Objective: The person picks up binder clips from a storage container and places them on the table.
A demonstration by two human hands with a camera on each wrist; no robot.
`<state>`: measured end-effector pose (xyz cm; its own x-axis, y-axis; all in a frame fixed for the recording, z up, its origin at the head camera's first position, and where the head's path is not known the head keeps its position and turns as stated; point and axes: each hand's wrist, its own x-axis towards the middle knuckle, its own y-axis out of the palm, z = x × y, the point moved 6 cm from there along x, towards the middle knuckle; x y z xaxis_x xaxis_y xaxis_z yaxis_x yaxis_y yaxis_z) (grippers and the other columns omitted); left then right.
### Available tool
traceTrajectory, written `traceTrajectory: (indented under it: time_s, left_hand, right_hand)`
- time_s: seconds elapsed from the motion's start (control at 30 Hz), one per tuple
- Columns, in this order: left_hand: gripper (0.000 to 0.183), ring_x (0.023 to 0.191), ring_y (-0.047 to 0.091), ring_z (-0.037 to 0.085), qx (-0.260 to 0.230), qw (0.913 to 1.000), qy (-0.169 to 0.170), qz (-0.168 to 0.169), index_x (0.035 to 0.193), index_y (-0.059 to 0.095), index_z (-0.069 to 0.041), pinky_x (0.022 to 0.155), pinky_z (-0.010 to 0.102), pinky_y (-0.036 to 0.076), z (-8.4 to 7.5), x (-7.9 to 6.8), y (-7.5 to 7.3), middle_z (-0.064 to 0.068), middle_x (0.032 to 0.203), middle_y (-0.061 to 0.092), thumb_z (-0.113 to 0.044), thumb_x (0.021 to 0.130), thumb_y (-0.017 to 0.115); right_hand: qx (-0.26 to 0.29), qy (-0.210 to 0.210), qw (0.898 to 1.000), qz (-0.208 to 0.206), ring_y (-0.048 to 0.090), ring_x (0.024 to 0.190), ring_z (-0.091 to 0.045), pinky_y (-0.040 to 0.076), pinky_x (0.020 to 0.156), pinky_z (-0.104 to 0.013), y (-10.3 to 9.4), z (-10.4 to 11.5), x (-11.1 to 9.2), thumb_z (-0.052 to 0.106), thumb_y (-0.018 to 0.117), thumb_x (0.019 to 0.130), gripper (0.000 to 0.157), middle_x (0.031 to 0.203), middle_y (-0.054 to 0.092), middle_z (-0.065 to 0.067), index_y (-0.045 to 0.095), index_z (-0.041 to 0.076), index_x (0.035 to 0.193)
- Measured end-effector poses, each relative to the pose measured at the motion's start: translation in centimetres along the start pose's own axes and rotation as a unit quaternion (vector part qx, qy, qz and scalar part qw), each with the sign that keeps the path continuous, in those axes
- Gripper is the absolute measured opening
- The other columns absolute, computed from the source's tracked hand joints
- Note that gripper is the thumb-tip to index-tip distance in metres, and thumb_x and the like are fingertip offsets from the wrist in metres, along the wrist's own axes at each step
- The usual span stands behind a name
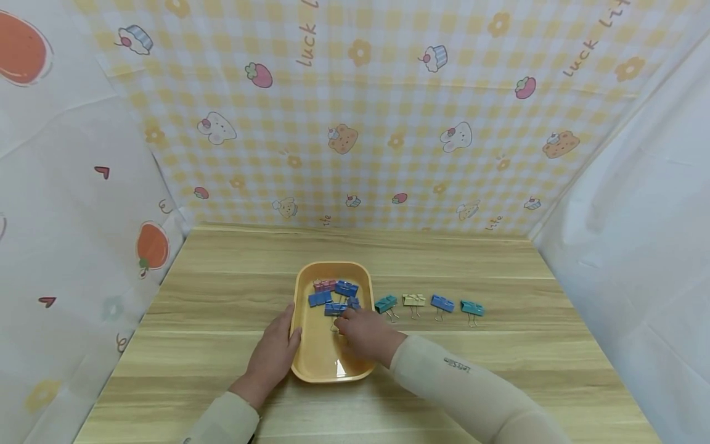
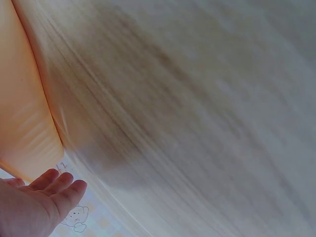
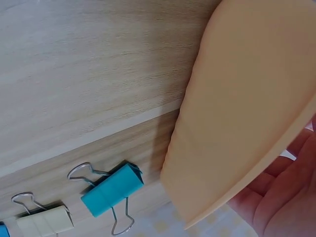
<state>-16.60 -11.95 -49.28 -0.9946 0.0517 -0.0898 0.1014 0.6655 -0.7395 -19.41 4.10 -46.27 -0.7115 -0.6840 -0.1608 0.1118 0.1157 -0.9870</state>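
Observation:
A yellow-orange plastic tray (image 1: 317,364) stands on the table with several binder clips in its far half: a pink one (image 1: 324,285) and blue ones, among them a blue clip (image 1: 320,299). My left hand (image 1: 275,345) holds the tray's left side, thumb over the rim and fingers along the outer wall. Over the right rim reaches my right hand (image 1: 366,333), its fingers down in the tray beside the nearest blue clip (image 1: 334,309). The tray wall (image 3: 242,108) hides those fingertips in the right wrist view, so I cannot tell whether they pinch a clip.
Right of the tray a row of binder clips lies on the wooden table (image 1: 222,296): a teal clip (image 1: 385,303), a pale yellow clip (image 1: 413,300), a blue clip (image 1: 442,303) and another teal clip (image 1: 473,308). A patterned cloth (image 1: 388,111) hangs behind.

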Motion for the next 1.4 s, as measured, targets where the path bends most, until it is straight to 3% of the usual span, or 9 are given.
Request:
traceTrajectory:
  time_s: [0.37,0.7,0.97,1.4]
  left_hand:
    - [0.060,0.137,0.033,0.042,-0.005,1.0000,0.002,0.003,0.152,0.022,0.000,0.111,0.056,0.030,-0.1,0.0,0.0,0.025,0.150,0.035,-0.023,0.102,0.045]
    - [0.060,0.136,0.035,0.043,-0.001,1.0000,-0.001,0.000,0.152,0.023,-0.001,0.110,0.057,0.031,0.0,0.1,0.0,0.025,0.149,0.036,-0.024,0.102,0.046]
    - [0.060,0.136,0.035,0.043,-0.002,1.0000,0.003,-0.003,0.152,0.023,0.000,0.109,0.057,0.031,0.0,0.1,0.0,0.026,0.148,0.037,-0.023,0.102,0.046]
    - [0.061,0.137,0.034,0.042,0.000,1.0000,0.002,0.002,0.152,0.021,0.000,0.110,0.056,0.031,0.0,0.1,0.1,0.026,0.149,0.035,-0.022,0.102,0.045]
  right_hand:
    - [-0.020,0.034,0.998,0.056,0.058,0.085,-0.017,0.053,0.071,-0.031,1.2,0.0,0.6,0.022,0.063,0.093,0.025,0.100,0.064,0.000,0.067,0.021,0.118]
    - [-0.073,0.024,0.994,0.081,0.060,0.090,-0.017,0.056,0.078,-0.033,1.7,0.3,0.7,0.017,0.071,0.088,0.035,0.106,0.065,0.000,0.064,0.023,0.122]
    - [-0.066,0.016,0.995,0.071,0.057,0.080,-0.016,0.054,0.074,-0.032,2.7,0.0,1.3,0.020,0.066,0.092,0.026,0.102,0.063,0.000,0.066,0.021,0.118]
    - [-0.092,0.001,0.993,0.068,0.055,0.075,-0.015,0.049,0.065,-0.029,2.1,0.2,1.3,0.025,0.076,0.082,0.030,0.093,0.059,0.002,0.067,0.021,0.110]
